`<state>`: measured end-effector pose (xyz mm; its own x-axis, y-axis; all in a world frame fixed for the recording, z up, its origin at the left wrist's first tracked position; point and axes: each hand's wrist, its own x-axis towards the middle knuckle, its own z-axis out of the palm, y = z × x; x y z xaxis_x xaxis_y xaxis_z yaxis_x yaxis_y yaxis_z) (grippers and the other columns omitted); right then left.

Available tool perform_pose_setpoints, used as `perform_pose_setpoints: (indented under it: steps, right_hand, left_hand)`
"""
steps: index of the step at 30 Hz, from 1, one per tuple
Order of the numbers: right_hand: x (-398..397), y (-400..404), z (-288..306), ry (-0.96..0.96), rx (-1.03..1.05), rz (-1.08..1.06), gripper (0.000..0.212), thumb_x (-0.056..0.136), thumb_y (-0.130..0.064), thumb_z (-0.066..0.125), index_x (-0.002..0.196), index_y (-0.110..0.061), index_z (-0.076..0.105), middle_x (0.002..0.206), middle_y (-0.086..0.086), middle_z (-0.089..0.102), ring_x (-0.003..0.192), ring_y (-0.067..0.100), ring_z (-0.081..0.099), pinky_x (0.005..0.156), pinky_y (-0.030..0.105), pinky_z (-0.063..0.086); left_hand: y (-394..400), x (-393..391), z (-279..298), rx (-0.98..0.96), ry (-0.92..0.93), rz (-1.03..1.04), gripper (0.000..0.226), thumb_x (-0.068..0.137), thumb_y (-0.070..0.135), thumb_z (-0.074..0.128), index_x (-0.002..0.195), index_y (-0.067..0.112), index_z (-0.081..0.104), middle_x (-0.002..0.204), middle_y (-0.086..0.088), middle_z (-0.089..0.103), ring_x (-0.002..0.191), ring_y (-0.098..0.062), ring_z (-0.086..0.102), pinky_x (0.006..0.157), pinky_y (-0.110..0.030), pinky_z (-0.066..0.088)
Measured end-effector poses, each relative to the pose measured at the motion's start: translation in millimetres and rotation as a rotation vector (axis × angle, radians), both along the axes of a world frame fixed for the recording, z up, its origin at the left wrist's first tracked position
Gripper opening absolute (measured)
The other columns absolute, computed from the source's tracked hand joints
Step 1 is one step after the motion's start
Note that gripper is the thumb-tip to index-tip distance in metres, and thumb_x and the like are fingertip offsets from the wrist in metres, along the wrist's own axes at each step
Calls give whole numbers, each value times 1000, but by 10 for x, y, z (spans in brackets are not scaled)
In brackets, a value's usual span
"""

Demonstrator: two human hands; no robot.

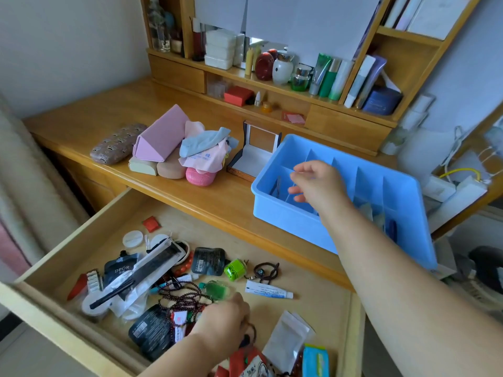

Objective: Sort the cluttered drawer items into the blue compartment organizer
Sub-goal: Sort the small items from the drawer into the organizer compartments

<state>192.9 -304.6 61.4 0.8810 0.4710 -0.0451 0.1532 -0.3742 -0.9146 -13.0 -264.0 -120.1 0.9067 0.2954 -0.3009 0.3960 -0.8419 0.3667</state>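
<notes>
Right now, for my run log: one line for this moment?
right hand: open over blue organizer | left hand: in drawer clutter, hold unclear

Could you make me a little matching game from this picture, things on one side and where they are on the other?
Things:
1. white tube
2. pink triangular case
3. right hand
4. green bottles

Places:
A. on the shelf
B. over the blue organizer
C. in the open drawer
D. on the desk top

Pairs: 1-C, 2-D, 3-B, 4-A
</notes>
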Motion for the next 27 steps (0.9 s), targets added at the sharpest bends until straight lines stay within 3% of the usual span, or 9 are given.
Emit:
perform_pose_setpoints:
  steps: [3, 6, 8, 11, 16, 19, 22, 25, 27]
  right_hand:
    - [-322, -341, -43, -312, 20, 162, 7, 83, -35, 59, 78, -32, 61, 77, -12, 66, 51, 2, 60, 49, 19, 48]
    - [-709, -646, -258, -193, -281, 474, 25, 70, -59, 60, 81, -35, 60, 78, -15, 66, 51, -6, 54, 53, 15, 41]
    - [-865, -755, -392, 9, -365, 559, 24, 74, -44, 71, 82, -29, 54, 78, -10, 67, 53, -4, 57, 52, 16, 43]
    - [-900, -773, -409, 206, -203, 529, 20, 84, -9, 66, 79, -18, 49, 66, -1, 69, 49, 9, 59, 46, 21, 45]
    - [-477, -490, 75, -50, 243, 205, 41, 84, -8, 66, 98, -45, 56, 70, 1, 71, 49, 6, 60, 46, 17, 47]
    - [-133, -179, 210, -229, 294, 59, 36, 87, -7, 61, 110, -35, 60, 64, 1, 67, 51, 4, 62, 47, 17, 47]
    - [57, 109, 76, -135, 51, 91, 29, 90, -8, 58, 118, -15, 61, 71, 3, 64, 65, 11, 69, 56, 22, 50]
    - [89, 197, -108, -264, -457, 341, 8, 94, -26, 56, 99, -26, 61, 79, -2, 56, 67, 10, 56, 60, 23, 44]
    - [82, 155, -160, -388, -587, 424, 22, 97, -37, 45, 93, -24, 63, 76, -6, 54, 67, 10, 51, 57, 23, 38]
  left_hand:
    - [16, -64, 249, -336, -357, 288, 12, 90, 20, 57, 81, 27, 55, 76, 10, 64, 60, -1, 55, 56, -16, 45]
    - [-6, -76, 578, -743, -597, 478, 10, 88, 12, 64, 80, 17, 60, 67, -4, 67, 51, -9, 55, 50, -23, 46]
    - [-28, -67, 738, -902, -691, 544, 7, 88, 11, 64, 82, 9, 61, 65, -7, 66, 50, -14, 55, 48, -26, 47]
    - [-64, -54, 822, -996, -748, 541, 6, 90, 9, 61, 87, 5, 61, 68, -13, 65, 51, -19, 54, 50, -30, 47]
    - [29, -167, 603, -924, -643, 637, 10, 94, 9, 54, 100, 13, 61, 80, -5, 71, 54, -16, 57, 54, -25, 49]
    - [120, -301, 350, -764, -502, 687, 16, 92, 8, 56, 97, 21, 63, 81, 0, 72, 57, -18, 62, 59, -33, 55]
    - [198, -400, 161, -644, -446, 707, 20, 90, 12, 57, 90, 31, 63, 81, 0, 71, 59, -18, 63, 60, -41, 54]
    - [240, -420, 49, -545, -440, 682, 22, 89, 15, 57, 88, 37, 61, 75, -2, 68, 53, -10, 55, 53, -31, 48]
    - [252, -413, -6, -445, -409, 619, 23, 89, 16, 58, 87, 39, 57, 72, 2, 65, 55, -6, 55, 55, -24, 47]
